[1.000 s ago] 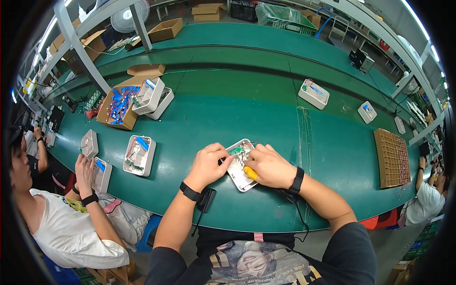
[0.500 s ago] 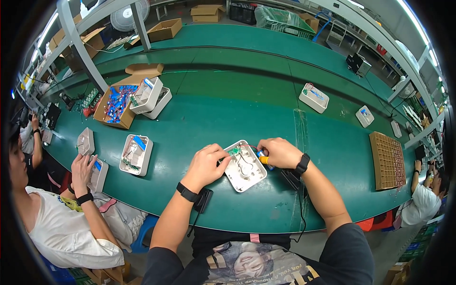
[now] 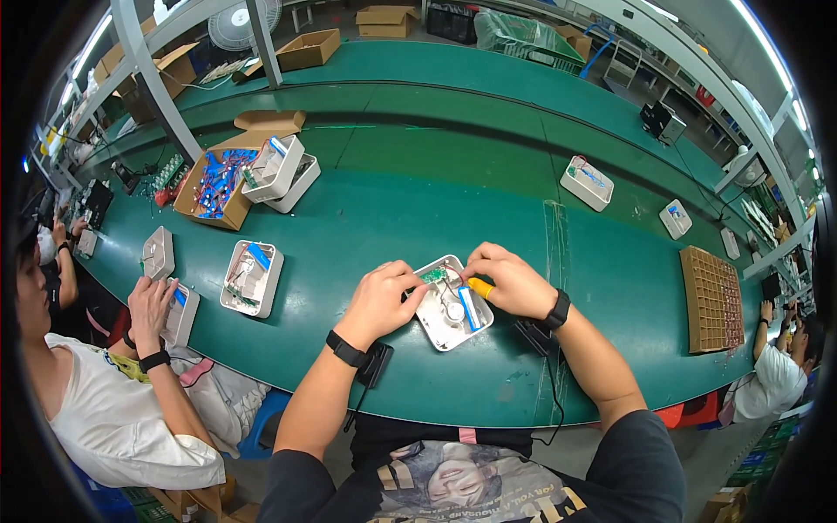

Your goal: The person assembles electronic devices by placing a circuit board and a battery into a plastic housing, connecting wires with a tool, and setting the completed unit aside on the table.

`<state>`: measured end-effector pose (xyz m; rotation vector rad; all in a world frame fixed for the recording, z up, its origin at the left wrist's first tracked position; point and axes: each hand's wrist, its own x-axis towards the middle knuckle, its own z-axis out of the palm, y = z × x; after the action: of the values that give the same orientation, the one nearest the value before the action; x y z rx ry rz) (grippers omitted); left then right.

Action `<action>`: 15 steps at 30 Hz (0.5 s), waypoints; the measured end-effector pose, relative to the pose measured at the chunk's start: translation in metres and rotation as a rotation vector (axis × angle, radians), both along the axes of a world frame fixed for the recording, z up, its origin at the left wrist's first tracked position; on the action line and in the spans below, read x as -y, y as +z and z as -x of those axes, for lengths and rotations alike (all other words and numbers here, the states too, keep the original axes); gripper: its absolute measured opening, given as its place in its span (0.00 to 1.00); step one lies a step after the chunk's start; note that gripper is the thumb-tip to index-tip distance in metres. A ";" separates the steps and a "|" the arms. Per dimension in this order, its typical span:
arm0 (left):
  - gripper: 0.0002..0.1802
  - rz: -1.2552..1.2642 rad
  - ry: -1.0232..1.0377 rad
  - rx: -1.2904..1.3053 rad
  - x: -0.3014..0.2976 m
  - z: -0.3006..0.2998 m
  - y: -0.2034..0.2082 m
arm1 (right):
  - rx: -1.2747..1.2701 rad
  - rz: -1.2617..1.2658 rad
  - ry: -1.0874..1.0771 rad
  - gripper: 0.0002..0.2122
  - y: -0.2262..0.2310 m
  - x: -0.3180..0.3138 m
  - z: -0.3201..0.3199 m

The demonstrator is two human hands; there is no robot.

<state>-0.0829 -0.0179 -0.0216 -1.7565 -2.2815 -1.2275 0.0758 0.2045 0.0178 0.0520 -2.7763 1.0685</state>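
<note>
In front of me on the table is a white plastic housing [image 3: 443, 332], open side up. My left hand [image 3: 382, 301] is closed on its left rim, fingertips beside a green circuit board [image 3: 433, 275]. A blue cylindrical battery [image 3: 470, 309] lies inside along the right wall, next to a round white part [image 3: 455, 311]. My right hand [image 3: 513, 281], with a yellow cover on one finger, reaches over the far right corner. Its thumb and fingertips are pinched at the thin wires near the battery's far end; the exact grip is partly hidden.
Two dark wristband-sized devices with cables sit under my wrists. At left are another white housing [image 3: 253, 305] and a carton [image 3: 212, 220] of blue batteries. A divided cardboard tray [image 3: 697, 296] is at right. A co-worker's hand [image 3: 150, 305] works at far left.
The blue battery has gone from my right hand into the housing's right side. My right hand has shifted slightly left, to the wires. My left hand stays at the rim.
</note>
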 end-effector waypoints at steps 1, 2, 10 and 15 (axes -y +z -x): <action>0.07 0.001 -0.003 0.000 -0.001 0.000 0.000 | -0.068 -0.084 0.009 0.08 -0.002 0.001 -0.001; 0.07 0.001 -0.006 0.000 -0.001 -0.001 0.001 | -0.136 -0.169 0.018 0.08 -0.004 0.001 -0.002; 0.07 0.030 -0.007 0.008 0.003 0.002 -0.002 | 0.205 -0.282 -0.195 0.11 0.019 0.034 -0.002; 0.07 -0.089 0.021 -0.035 -0.003 -0.004 0.004 | 0.163 -0.115 -0.199 0.10 0.009 0.026 0.002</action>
<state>-0.0790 -0.0145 -0.0179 -1.7060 -2.1846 -1.2630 0.0743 0.1786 0.0267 -0.3043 -2.9075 0.9012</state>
